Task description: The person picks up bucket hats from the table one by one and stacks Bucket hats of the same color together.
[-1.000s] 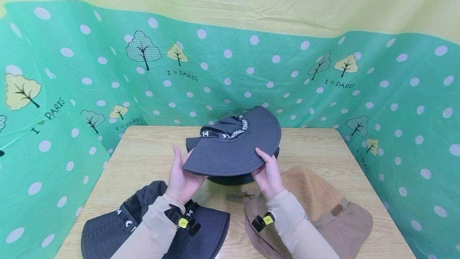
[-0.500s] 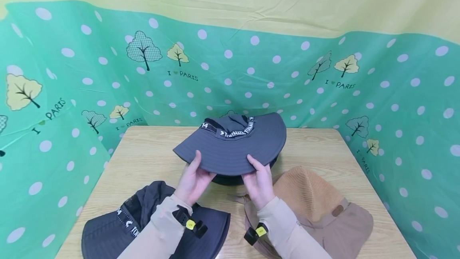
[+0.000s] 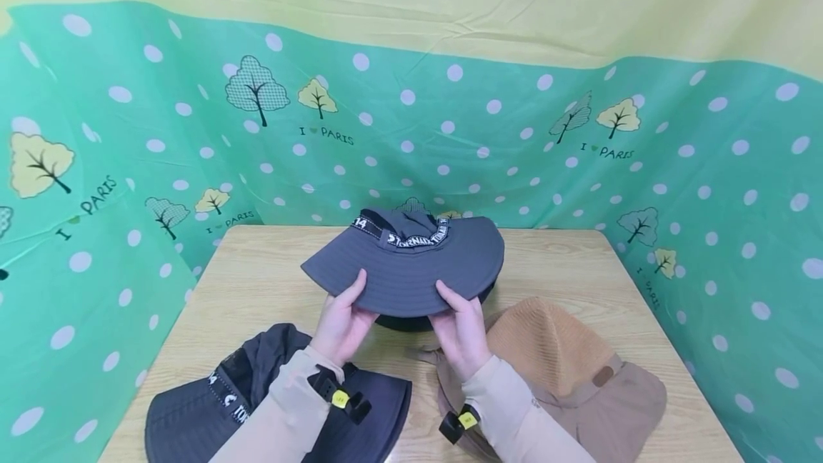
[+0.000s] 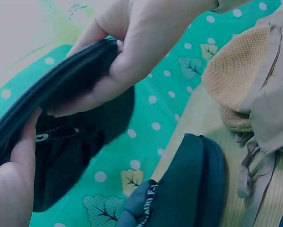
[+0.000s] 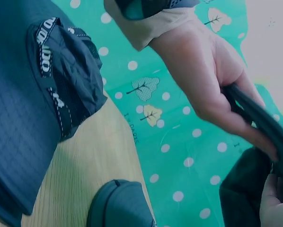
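Both hands hold a dark grey wide-brimmed sun hat (image 3: 411, 277) by the near edge of its brim, above the table. Its band of white lettering faces the head camera. My left hand (image 3: 343, 327) pinches the brim left of middle, thumb on top and fingers underneath. Farther right, my right hand (image 3: 459, 334) pinches the same brim in the same way. Beneath the held hat lies another dark hat (image 3: 405, 322), mostly hidden in the head view; more of this dark hat (image 4: 184, 184) shows in the left wrist view.
At the front left of the wooden table (image 3: 257, 270) lies another dark lettered hat (image 3: 193, 413), partly behind the left forearm. A brown hat with a knitted tan crown (image 3: 553, 349) lies front right, partly behind the right forearm. A green dotted cloth (image 3: 411, 141) hangs around the table.
The held hat has turned from a tilt to nearly level and come down slightly. Both hands have drawn closer together along its brim. The hats on the table have stayed put.
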`<state>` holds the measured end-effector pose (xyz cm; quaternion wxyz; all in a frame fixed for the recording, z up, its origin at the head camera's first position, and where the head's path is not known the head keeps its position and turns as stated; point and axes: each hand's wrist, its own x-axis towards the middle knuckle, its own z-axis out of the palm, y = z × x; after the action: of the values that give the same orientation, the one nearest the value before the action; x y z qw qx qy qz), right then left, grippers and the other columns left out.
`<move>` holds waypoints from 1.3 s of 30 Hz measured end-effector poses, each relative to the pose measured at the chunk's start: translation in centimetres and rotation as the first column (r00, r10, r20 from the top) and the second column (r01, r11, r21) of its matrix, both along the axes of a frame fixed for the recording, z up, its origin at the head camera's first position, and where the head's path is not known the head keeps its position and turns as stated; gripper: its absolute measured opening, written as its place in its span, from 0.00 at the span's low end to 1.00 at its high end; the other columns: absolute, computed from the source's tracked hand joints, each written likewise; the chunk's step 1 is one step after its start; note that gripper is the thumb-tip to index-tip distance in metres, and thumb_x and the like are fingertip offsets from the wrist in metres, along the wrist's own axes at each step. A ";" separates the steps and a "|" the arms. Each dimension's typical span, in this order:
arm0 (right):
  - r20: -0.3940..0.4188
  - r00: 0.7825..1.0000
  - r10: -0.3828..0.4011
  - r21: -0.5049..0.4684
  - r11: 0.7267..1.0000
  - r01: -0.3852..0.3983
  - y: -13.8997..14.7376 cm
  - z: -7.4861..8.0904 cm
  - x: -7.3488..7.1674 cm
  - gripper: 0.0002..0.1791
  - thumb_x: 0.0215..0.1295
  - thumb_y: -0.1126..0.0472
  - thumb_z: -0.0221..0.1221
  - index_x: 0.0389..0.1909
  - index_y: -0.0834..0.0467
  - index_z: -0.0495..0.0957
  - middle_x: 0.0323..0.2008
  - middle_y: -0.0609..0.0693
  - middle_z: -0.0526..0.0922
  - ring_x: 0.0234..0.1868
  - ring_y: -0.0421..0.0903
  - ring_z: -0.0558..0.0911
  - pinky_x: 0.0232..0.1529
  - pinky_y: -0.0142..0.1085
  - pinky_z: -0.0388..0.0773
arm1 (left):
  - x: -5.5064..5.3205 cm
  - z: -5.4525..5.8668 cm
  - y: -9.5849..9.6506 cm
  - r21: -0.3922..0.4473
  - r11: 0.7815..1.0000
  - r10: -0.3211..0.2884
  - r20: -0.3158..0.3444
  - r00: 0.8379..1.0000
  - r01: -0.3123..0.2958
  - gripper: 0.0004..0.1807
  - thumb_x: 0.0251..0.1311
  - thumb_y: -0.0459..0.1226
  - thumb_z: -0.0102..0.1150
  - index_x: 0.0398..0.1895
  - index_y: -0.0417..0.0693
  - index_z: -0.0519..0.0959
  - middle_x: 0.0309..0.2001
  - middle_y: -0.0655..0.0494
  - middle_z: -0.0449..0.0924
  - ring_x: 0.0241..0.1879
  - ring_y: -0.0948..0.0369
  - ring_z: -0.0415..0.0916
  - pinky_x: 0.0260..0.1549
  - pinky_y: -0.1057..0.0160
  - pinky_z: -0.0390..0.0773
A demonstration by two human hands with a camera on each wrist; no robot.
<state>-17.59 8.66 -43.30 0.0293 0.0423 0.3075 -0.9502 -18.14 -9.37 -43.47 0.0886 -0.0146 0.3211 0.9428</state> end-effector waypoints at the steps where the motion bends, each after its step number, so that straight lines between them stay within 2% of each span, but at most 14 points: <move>1: 0.013 1.000 0.003 0.006 1.000 -0.003 0.2 0.0 -0.1 0.37 0.72 0.74 0.46 0.77 0.55 0.45 0.70 0.53 0.62 0.67 0.44 0.71 0.68 0.38 0.71 | -0.1 0.0 -0.1 -0.004 1.000 0.001 -0.002 1.000 -0.001 0.16 0.75 0.37 0.46 0.63 0.58 0.67 0.52 0.62 0.82 0.51 0.65 0.80 0.54 0.62 0.81; 5: 0.090 0.996 0.009 0.053 0.998 -0.014 1.6 -0.2 -0.8 0.32 0.75 0.67 0.46 0.76 0.56 0.48 0.62 0.49 0.72 0.57 0.41 0.79 0.62 0.35 0.75 | -0.3 -0.1 -0.9 -0.027 1.000 0.011 -0.005 1.000 -0.011 0.15 0.75 0.36 0.47 0.60 0.58 0.69 0.49 0.62 0.83 0.48 0.65 0.82 0.50 0.62 0.82; 7: 0.124 0.992 0.000 0.077 0.997 -0.010 2.4 -0.4 -1.4 0.30 0.76 0.64 0.45 0.76 0.56 0.49 0.60 0.48 0.73 0.55 0.40 0.80 0.61 0.33 0.75 | -0.4 -0.2 -1.4 -0.040 0.999 0.017 0.000 1.000 -0.017 0.13 0.75 0.35 0.47 0.57 0.57 0.72 0.46 0.61 0.83 0.46 0.65 0.83 0.48 0.62 0.83; 13: 0.160 0.987 -0.013 0.118 0.993 -0.006 4.9 -0.9 -2.8 0.34 0.78 0.57 0.45 0.78 0.56 0.43 0.71 0.50 0.61 0.61 0.38 0.73 0.66 0.30 0.68 | -0.9 -0.7 -3.0 -0.095 0.995 0.008 0.018 1.000 -0.006 0.11 0.75 0.34 0.46 0.52 0.57 0.74 0.43 0.61 0.85 0.42 0.64 0.84 0.44 0.63 0.85; 19: 0.190 0.982 0.018 0.167 0.985 -0.051 6.7 -1.2 -3.5 0.38 0.79 0.54 0.44 0.80 0.55 0.35 0.77 0.51 0.52 0.66 0.40 0.68 0.67 0.29 0.67 | -1.2 -0.7 -4.3 -0.123 0.992 -0.028 0.030 0.999 0.032 0.13 0.75 0.36 0.45 0.58 0.57 0.69 0.47 0.62 0.84 0.46 0.64 0.82 0.48 0.63 0.82; 23: 0.228 0.973 0.027 0.198 0.977 -0.073 7.7 -1.3 -3.7 0.39 0.78 0.51 0.45 0.80 0.52 0.36 0.76 0.50 0.55 0.62 0.38 0.73 0.64 0.27 0.70 | -1.1 -0.6 -5.1 -0.162 0.984 -0.069 0.047 0.997 0.075 0.12 0.76 0.39 0.42 0.59 0.57 0.67 0.47 0.63 0.83 0.46 0.65 0.81 0.49 0.63 0.80; 28: 0.253 0.967 0.023 0.214 0.974 -0.080 8.5 -1.7 -3.9 0.37 0.76 0.44 0.48 0.79 0.49 0.46 0.68 0.45 0.66 0.57 0.35 0.76 0.64 0.27 0.71 | -1.4 -0.6 -6.4 -0.202 0.973 -0.099 0.074 0.992 0.112 0.10 0.77 0.41 0.40 0.51 0.56 0.73 0.42 0.63 0.84 0.42 0.66 0.82 0.46 0.65 0.81; 32: 0.251 0.968 0.012 0.237 0.969 -0.073 8.8 -2.1 -4.1 0.35 0.76 0.42 0.47 0.77 0.50 0.51 0.69 0.47 0.65 0.64 0.39 0.72 0.68 0.29 0.67 | -2.1 -0.6 -7.5 -0.240 0.960 -0.134 0.059 0.989 0.145 0.10 0.77 0.39 0.40 0.53 0.54 0.71 0.43 0.62 0.85 0.43 0.65 0.83 0.45 0.65 0.82; 36: 0.238 0.971 0.016 0.269 0.960 -0.082 9.0 -2.3 -4.1 0.38 0.78 0.47 0.45 0.80 0.52 0.40 0.78 0.50 0.52 0.76 0.43 0.58 0.76 0.32 0.56 | -2.9 -0.5 -8.3 -0.288 0.944 -0.157 0.038 0.987 0.161 0.11 0.77 0.37 0.42 0.57 0.52 0.66 0.45 0.61 0.85 0.44 0.65 0.83 0.46 0.64 0.83; 39: 0.238 0.971 0.034 0.294 0.950 -0.106 9.1 -2.3 -4.1 0.39 0.79 0.50 0.43 0.80 0.52 0.32 0.80 0.49 0.46 0.77 0.43 0.53 0.77 0.34 0.53 | -3.3 -0.4 -8.6 -0.310 0.938 -0.152 0.030 0.988 0.154 0.11 0.76 0.37 0.43 0.57 0.52 0.64 0.44 0.62 0.85 0.44 0.65 0.84 0.45 0.64 0.83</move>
<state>-21.72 17.76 -45.64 0.0918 0.1451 0.4463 -0.8783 -21.41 -17.95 -43.90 0.1591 -0.0062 0.4655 0.8706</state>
